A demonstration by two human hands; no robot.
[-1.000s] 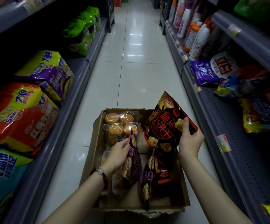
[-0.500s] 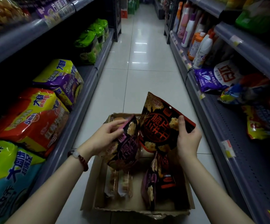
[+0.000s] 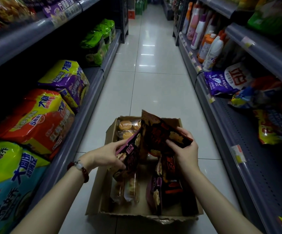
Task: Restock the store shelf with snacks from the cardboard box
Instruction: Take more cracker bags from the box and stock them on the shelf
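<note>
An open cardboard box [image 3: 95, 191] stands on the aisle floor between two shelf rows. Above it my right hand [image 3: 184, 149] grips a black and red cracker bag [image 3: 155, 132] by its right edge. My left hand [image 3: 106, 156] pinches a purple cracker bag [image 3: 131, 154] by its left edge, and the two bags touch in the middle. Inside the box lie clear packs of round yellow cakes [image 3: 125, 125], more clear-wrapped pastries [image 3: 126, 188] and upright dark snack bags [image 3: 162, 186].
The left shelf [image 3: 79, 119] carries big noodle multipacks in purple [image 3: 64, 80], red [image 3: 35, 119] and green-blue [image 3: 7, 179]. The right shelf [image 3: 238, 142] holds detergent bottles [image 3: 211, 48], a purple bag [image 3: 221, 81] and colourful bags [image 3: 272, 125]. White floor tiles [image 3: 150, 81] stretch ahead.
My left hand lifted the purple bag out of the box and brought it against the black bag. My right hand lowered its bag slightly. The camera tilted up.
</note>
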